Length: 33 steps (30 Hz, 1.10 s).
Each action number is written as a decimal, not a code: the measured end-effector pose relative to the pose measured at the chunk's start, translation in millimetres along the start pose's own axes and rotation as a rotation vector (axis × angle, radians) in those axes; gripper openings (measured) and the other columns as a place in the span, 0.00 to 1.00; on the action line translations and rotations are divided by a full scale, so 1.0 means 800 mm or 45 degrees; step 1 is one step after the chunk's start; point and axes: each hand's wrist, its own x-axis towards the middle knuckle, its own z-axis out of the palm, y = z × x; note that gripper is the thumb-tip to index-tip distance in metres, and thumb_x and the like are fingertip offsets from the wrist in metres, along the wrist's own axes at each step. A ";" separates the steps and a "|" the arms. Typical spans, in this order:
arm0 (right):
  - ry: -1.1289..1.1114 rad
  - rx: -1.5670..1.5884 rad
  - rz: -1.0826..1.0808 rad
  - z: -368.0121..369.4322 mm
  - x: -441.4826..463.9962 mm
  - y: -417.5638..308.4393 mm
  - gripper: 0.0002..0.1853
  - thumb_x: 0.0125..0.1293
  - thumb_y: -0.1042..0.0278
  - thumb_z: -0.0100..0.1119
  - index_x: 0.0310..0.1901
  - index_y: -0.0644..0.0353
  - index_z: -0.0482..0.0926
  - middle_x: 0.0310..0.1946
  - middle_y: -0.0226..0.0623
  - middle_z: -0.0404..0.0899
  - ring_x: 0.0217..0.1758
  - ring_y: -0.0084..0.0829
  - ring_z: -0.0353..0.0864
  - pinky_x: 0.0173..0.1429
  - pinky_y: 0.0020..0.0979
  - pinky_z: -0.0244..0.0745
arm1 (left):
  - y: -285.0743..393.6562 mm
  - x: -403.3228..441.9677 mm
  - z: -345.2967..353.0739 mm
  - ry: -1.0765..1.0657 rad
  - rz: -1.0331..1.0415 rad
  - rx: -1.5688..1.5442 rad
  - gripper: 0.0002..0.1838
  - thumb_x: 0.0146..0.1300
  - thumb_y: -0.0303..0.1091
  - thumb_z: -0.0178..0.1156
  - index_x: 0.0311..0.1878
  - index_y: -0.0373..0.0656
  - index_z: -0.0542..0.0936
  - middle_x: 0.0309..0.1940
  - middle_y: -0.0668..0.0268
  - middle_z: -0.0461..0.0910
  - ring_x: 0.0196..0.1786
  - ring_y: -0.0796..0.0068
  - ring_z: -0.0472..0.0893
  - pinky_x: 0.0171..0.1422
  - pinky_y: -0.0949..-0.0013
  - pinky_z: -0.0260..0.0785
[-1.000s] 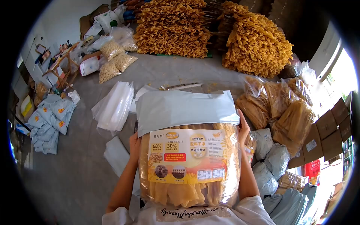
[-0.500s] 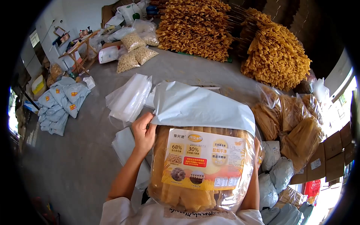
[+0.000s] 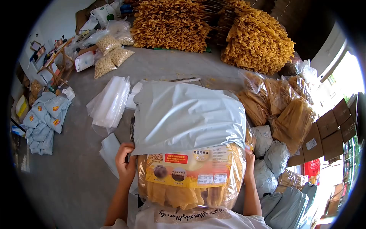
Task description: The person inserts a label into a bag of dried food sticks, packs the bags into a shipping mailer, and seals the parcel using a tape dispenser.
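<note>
A clear pack of dried bean curd, with a printed yellow, white and red label, rests against my front. A pale grey plastic mailing bag covers its far part and the upper part of the label. My left hand is closed on the bag's near left corner, thumb and fingers pinched on the edge. On the other side, my right hand is closed at the bag's right edge, beside the pack; some of its fingers are hidden.
Clear plastic bags and flat grey mailers lie left of the pack. Filled grey mailers are heaped farther left. Large golden stacks stand at the back. On the right are bagged bean curd sheets, grey parcels and cardboard boxes.
The grey mailing bag's edge has come down toward me over more of the pack and label. Both hands moved nearer my body, and the right hand shows more. The view has shifted right.
</note>
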 end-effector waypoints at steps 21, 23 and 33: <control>-0.057 -0.635 -0.391 -0.029 0.092 -0.091 0.18 0.46 0.79 0.59 0.43 0.61 0.78 0.42 0.40 0.76 0.43 0.42 0.76 0.48 0.36 0.72 | 0.101 0.128 0.075 -0.293 0.735 0.606 0.13 0.43 0.21 0.61 0.36 0.39 0.76 0.30 0.63 0.74 0.35 0.64 0.75 0.37 0.63 0.69; -0.035 -0.612 -0.395 -0.016 0.103 -0.096 0.19 0.44 0.76 0.63 0.42 0.61 0.79 0.40 0.38 0.77 0.43 0.40 0.76 0.46 0.35 0.73 | 0.115 0.134 0.094 -0.510 0.902 0.593 0.11 0.45 0.19 0.60 0.35 0.38 0.76 0.30 0.63 0.73 0.35 0.65 0.75 0.40 0.65 0.70; 0.167 -0.395 -0.332 0.013 0.126 -0.112 0.13 0.42 0.81 0.61 0.35 0.63 0.82 0.28 0.37 0.79 0.26 0.32 0.80 0.33 0.28 0.75 | 0.152 0.093 0.176 -0.953 1.133 0.428 0.22 0.57 0.33 0.59 0.51 0.28 0.73 0.51 0.49 0.74 0.60 0.58 0.71 0.63 0.63 0.64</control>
